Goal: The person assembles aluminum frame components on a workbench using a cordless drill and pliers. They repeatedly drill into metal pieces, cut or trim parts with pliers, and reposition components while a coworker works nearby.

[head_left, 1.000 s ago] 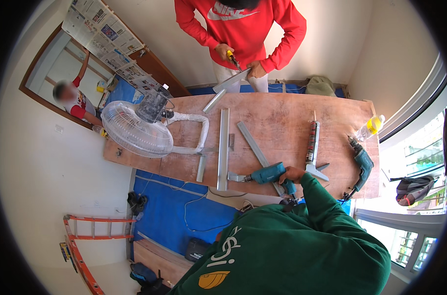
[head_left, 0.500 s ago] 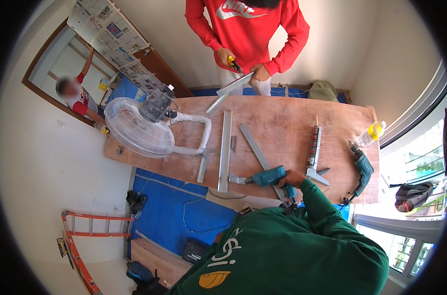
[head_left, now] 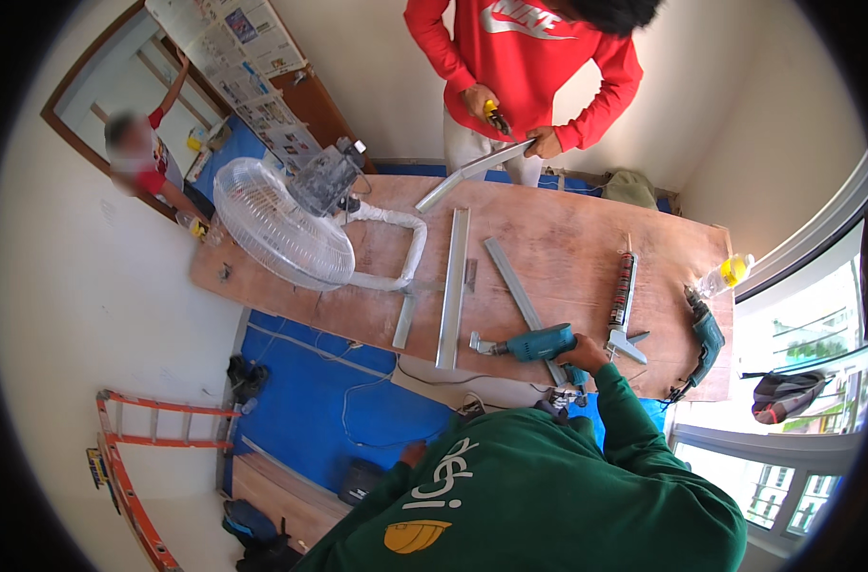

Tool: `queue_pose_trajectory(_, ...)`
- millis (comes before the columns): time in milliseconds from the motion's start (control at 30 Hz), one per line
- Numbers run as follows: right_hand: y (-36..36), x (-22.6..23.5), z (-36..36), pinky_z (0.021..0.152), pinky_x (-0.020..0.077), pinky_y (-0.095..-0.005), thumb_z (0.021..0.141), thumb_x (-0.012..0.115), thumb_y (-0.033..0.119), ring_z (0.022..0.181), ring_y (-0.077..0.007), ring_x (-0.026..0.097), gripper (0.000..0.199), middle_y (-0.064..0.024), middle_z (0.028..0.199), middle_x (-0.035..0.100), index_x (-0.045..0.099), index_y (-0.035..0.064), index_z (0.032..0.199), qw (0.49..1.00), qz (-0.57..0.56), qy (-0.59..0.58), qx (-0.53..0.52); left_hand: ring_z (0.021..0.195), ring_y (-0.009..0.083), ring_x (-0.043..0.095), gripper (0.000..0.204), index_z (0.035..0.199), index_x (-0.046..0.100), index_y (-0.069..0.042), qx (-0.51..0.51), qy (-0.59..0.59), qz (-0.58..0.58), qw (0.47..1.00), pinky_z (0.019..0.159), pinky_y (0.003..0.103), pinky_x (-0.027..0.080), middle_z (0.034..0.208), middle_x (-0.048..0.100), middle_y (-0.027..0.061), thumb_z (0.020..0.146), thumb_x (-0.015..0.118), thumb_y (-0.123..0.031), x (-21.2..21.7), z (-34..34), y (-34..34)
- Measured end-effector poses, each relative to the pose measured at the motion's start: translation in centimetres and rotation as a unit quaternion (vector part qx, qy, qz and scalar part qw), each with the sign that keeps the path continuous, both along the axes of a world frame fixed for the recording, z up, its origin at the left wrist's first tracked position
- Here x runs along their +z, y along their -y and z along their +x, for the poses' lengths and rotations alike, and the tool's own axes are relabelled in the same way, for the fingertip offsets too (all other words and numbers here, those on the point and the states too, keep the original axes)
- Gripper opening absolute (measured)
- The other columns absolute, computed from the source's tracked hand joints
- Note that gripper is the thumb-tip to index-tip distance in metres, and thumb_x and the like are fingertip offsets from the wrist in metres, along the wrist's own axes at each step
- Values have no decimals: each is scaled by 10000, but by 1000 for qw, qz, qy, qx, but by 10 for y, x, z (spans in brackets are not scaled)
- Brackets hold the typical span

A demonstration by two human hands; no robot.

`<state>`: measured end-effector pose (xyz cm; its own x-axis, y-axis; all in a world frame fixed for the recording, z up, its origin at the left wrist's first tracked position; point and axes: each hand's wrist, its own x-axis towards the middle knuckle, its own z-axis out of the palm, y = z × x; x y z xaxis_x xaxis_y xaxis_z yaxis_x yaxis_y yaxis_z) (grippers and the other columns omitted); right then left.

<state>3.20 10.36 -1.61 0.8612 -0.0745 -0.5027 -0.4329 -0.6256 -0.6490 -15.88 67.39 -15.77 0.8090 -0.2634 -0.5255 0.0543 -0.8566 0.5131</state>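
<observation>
My right hand (head_left: 585,353) is wrapped round the handle of a teal power tool (head_left: 541,343), whose bent metal head (head_left: 482,344) points left over the table's near edge. Beneath the tool passes a narrow metal strip (head_left: 512,284), lying aslant. To the left of the tool head lies a long metal channel (head_left: 454,286), apart from it. My left hand (head_left: 413,453) hangs low beside my green sleeve, off the table; its fingers are too blurred to make out. Across the table, a person in red holds yellow-handled snips (head_left: 496,116) and a bent metal channel (head_left: 477,164).
On the wooden table (head_left: 568,229) stand a wrapped fan (head_left: 286,224), a caulking gun (head_left: 623,305), a teal drill (head_left: 707,334) and a bottle (head_left: 730,275). Cables cross the blue floor sheet (head_left: 310,381). An orange ladder (head_left: 119,467) leans left; another person is at the doorway.
The power tool in my right hand has drawn away from the long channel. My left hand has come into view. The person in red leans further over, and the whole view has shifted.
</observation>
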Motion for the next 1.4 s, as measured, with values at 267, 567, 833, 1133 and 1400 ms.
queue_pose_trajectory(267, 3, -24, -13, 1049, 538, -475, 648, 956, 466, 1202, -402, 706, 896, -283, 1247, 732, 681, -66, 1315, 998, -53, 6, -40, 1035, 426, 682, 294, 980, 785, -122, -110, 65, -24, 992, 880, 547, 534, 1074, 714, 153, 800, 841, -347, -41, 5, -35)
queue_pose_trajectory(567, 10, -46, -18, 1052, 531, -462, 732, 944, 437, 1194, -358, 708, 803, -235, 1254, 736, 688, -65, 1306, 998, -24, -12, -52, 1121, 395, 708, 331, 1088, 784, -105, -116, 48, -13, 992, 941, 503, 574, 1177, 748, 157, 807, 886, -247, -72, 30, -58)
queue_pose_trajectory(833, 21, -72, -7, 1053, 530, -447, 753, 934, 440, 1197, -341, 709, 802, -227, 1248, 742, 675, -67, 1318, 1000, 4, -9, -12, 1036, 404, 723, 208, 996, 790, -98, 210, -53, -204, 955, 881, 518, 578, 1099, 747, 171, 840, 848, -223, -50, 28, -30)
queue_pose_trajectory(1133, 12, -38, -10, 1058, 532, -448, 706, 964, 504, 1227, -352, 693, 922, -242, 1292, 719, 637, -53, 1364, 999, 6, -24, -30, 1047, 410, 726, 272, 1063, 787, -122, -44, -57, -10, 997, 891, 527, 579, 1146, 753, 195, 1010, 632, -340, -62, 22, 8)
queue_pose_trajectory(1400, 5, -19, -13, 1068, 525, -424, 715, 987, 427, 1225, -318, 684, 943, -224, 1286, 719, 601, -90, 1403, 998, -3, -32, -47, 1044, 395, 729, 290, 1091, 778, -149, -60, -49, -5, 997, 882, 517, 584, 1161, 743, 203, 1041, 575, -349, -51, 51, 5)
